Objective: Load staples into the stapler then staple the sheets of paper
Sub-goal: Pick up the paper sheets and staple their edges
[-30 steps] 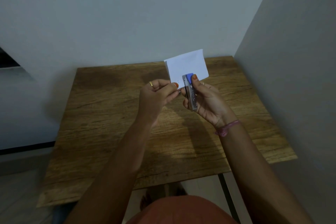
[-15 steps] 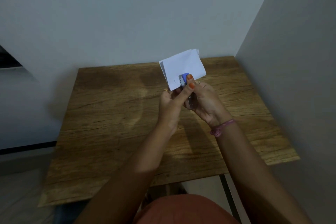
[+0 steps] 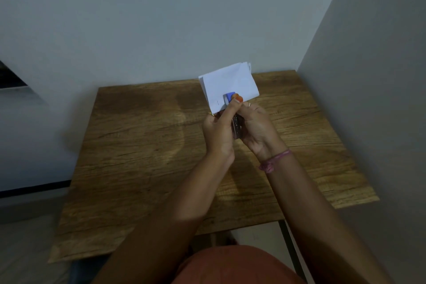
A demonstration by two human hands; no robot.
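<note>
A small stack of white paper sheets (image 3: pixel 228 82) stands upright above the wooden table (image 3: pixel 143 145), its lower edge inside the stapler. The stapler (image 3: pixel 235 122) is silver with a blue tip and sits between both hands. My left hand (image 3: pixel 217 131) wraps its left side, thumb pressing on the blue tip over the paper. My right hand (image 3: pixel 258 129) grips the stapler's body from the right. Two small staple marks show near the sheets' lower left corner.
Grey walls close in behind the table and along its right side. The table's front edge is near my lap, with a dark metal leg (image 3: pixel 290 249) at the front right.
My left hand moved right from beside the paper's lower edge onto the stapler, thumb now on the blue tip. The sheets tilted slightly and their top corners fanned apart.
</note>
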